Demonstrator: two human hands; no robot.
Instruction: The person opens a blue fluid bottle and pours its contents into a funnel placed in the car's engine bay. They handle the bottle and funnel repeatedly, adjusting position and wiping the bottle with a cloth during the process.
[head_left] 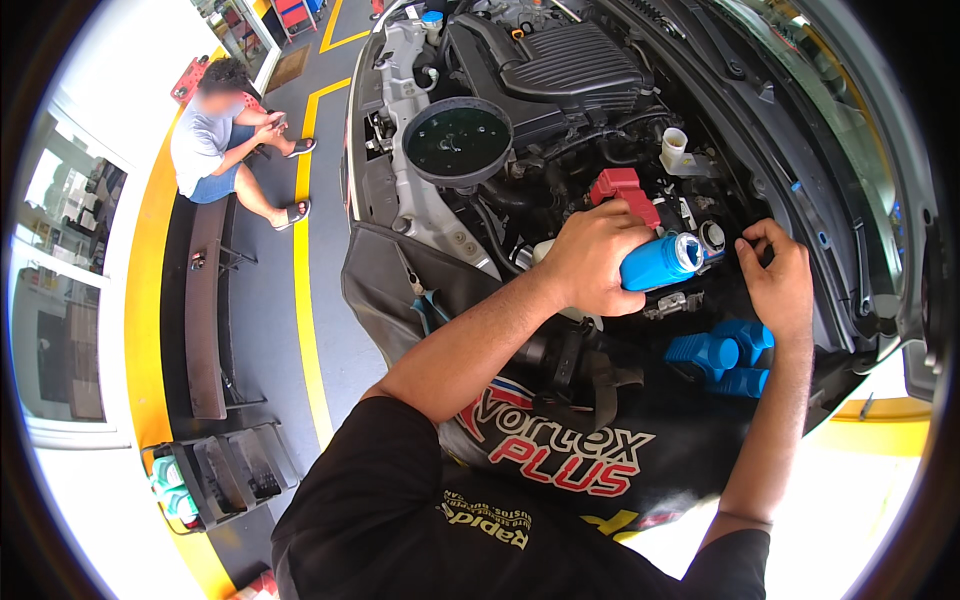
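My left hand (597,255) is wrapped round a blue plastic bottle (655,264) above the engine bay. The bottle leans to the right, and its uncapped mouth shows whitish, ragged foil at the rim. To the right of that mouth is my right hand (780,280), its thumb and fingers bent together; whatever is between them is hidden or too small to make out. A round reservoir cap (711,237) sits between the bottle and my right fingers. Several more blue bottles (715,357) lie together on the dark fender cover, left of my right forearm.
A wide black funnel (458,142) holding dark liquid stands over the engine. Nearby are a red plastic cover (622,192) and a whitish cup (674,146). Pliers (420,295) rest on the fender cover (560,440). A person (215,140) sits on a bench at left.
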